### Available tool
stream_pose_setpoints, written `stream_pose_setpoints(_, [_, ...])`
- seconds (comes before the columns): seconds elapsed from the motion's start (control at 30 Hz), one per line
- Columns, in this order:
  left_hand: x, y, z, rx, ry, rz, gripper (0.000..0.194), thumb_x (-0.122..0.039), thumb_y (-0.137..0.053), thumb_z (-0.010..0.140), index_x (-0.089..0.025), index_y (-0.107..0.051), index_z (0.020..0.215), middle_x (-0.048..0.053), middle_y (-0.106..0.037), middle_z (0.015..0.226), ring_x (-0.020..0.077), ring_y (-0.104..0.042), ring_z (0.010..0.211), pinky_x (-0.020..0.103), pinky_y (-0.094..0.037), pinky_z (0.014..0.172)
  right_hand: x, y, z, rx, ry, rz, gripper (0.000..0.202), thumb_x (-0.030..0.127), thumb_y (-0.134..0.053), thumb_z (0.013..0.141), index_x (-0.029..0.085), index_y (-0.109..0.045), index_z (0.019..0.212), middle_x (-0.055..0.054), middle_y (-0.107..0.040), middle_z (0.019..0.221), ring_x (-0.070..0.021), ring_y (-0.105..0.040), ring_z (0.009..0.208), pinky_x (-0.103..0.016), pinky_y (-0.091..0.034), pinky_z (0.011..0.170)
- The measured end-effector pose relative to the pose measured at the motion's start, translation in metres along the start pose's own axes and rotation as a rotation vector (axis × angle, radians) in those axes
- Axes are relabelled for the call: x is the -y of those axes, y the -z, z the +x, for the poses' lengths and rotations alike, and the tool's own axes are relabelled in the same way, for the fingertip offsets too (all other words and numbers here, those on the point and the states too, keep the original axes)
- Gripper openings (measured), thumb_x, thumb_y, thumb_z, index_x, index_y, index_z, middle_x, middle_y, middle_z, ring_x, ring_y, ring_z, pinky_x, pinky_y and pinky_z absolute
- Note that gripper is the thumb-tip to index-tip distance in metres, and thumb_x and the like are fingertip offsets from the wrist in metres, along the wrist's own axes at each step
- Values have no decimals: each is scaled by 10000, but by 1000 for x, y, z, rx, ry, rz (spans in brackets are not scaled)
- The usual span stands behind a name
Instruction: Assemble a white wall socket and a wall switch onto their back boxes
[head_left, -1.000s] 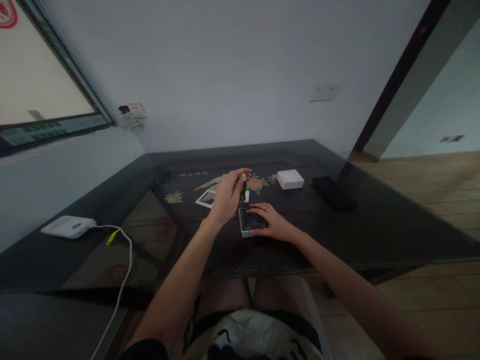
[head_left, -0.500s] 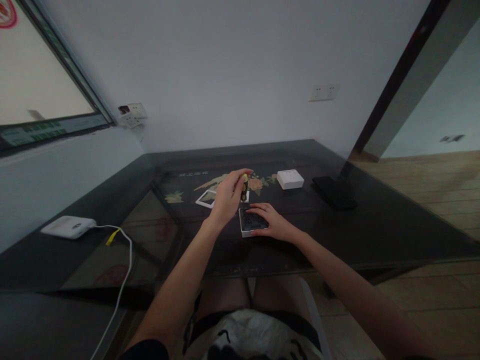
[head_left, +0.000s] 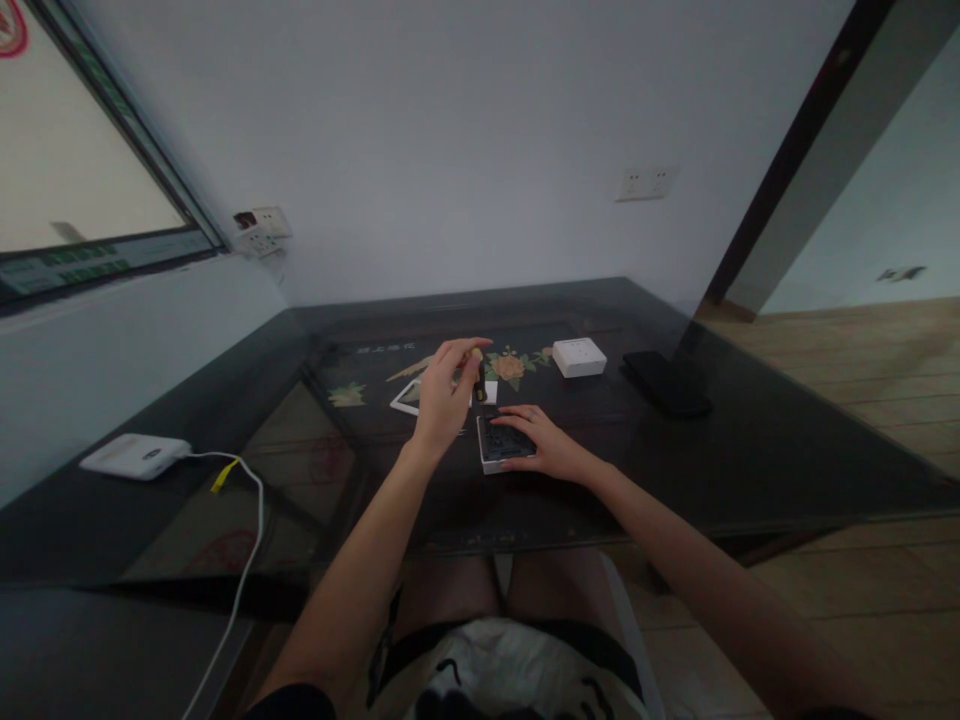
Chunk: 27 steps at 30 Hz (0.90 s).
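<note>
My left hand is closed around the yellow-and-black handle of a screwdriver, which stands roughly upright above the table. Its tip is too small to make out. Below and to the right, my right hand steadies a square wall socket with its black back facing up and a white rim at the edge. The thumb lies along the near side and the fingers over the far side. Behind my left hand lies a white square frame, partly hidden. A small white piece shows just beyond the screwdriver.
On the dark table, a white socket block sits to the back right, beside a flat black object. At the left lies a white power bank with a white cable running off the front edge.
My left hand has shifted slightly left with the screwdriver, whose handle now leans a little differently. My right hand and the wall socket stay in place.
</note>
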<state>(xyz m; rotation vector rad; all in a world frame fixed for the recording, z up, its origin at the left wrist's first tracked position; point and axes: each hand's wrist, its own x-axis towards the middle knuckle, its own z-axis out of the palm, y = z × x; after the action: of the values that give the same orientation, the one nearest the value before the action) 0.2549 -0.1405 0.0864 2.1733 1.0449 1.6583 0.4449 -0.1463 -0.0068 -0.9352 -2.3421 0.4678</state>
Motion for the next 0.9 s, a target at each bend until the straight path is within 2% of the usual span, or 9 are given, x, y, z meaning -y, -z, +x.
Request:
stream_pose_setpoints(0.07, [-2,0,-1,-90,-9,42,131,-280,-566,877,-203,-661,928,49,-618,971,150,-599,895,264,-499,783,0,0,0,-1,1,-1,645,497,-712,722,241,-524,1284,-131,-473,1352,-284,-387,1269,-486,-334,1068])
stream_pose_setpoints(0.13, [-2,-2,-2,-115,-3,37,105,-272,-605,853,-204,-661,911,38,-618,930,141,-601,841,260,-498,763,1,1,0,1,-1,-4,642,493,-713,724,236,-526,1282,-133,-476,1349,-284,-385,1269,-483,-332,1071])
stream_pose_setpoints(0.27, [-3,-4,-3,52,28,-119,237,-262,-465,935,-227,-562,1149,61,-653,1061,152,-628,945,294,-490,842,2,1,0,11,-9,-6,642,487,-713,725,225,-526,1281,-132,-469,1356,-281,-381,1269,-472,-330,1076])
stream_pose_setpoints(0.37, [-7,-3,-3,171,18,-149,263,-266,-387,966,-224,-537,1178,77,-643,1131,159,-620,1015,306,-480,875,2,1,1,13,-17,-8,635,479,-717,724,229,-531,1276,-129,-472,1351,-280,-381,1268,-474,-333,1073])
stream_pose_setpoints(0.43, [-11,-3,-4,146,-12,-76,241,-272,-431,950,-218,-573,1136,75,-639,1112,160,-611,1008,302,-479,868,2,2,1,15,-21,-10,630,479,-716,725,233,-532,1275,-127,-474,1348,-279,-378,1272,-474,-332,1073])
stream_pose_setpoints(0.6, [-13,-3,-3,-89,-42,97,133,-290,-663,808,-191,-653,896,31,-631,879,148,-598,822,268,-485,761,3,2,1,20,-26,-2,635,480,-713,727,231,-529,1281,-133,-473,1351,-282,-371,1278,-475,-325,1076])
stream_pose_setpoints(0.67, [-11,-3,-3,-66,-24,66,131,-279,-618,844,-197,-651,941,36,-645,896,146,-609,823,270,-487,772,3,2,1,19,-26,1,635,481,-710,730,240,-524,1287,-130,-473,1352,-283,-374,1277,-477,-329,1073])
stream_pose_setpoints(0.8, [-7,-2,-2,86,18,-51,270,-229,-409,951,-222,-583,1157,65,-662,1041,156,-625,956,296,-483,853,1,1,0,14,-23,0,646,497,-707,726,241,-521,1290,-127,-470,1355,-281,-372,1280,-472,-327,1076])
stream_pose_setpoints(0.9, [-8,-1,-2,51,22,-19,257,-239,-415,949,-227,-610,1116,67,-646,1053,165,-611,971,301,-486,844,1,1,0,16,-23,3,642,496,-705,728,253,-518,1293,-125,-467,1359,-285,-374,1277,-484,-332,1070])
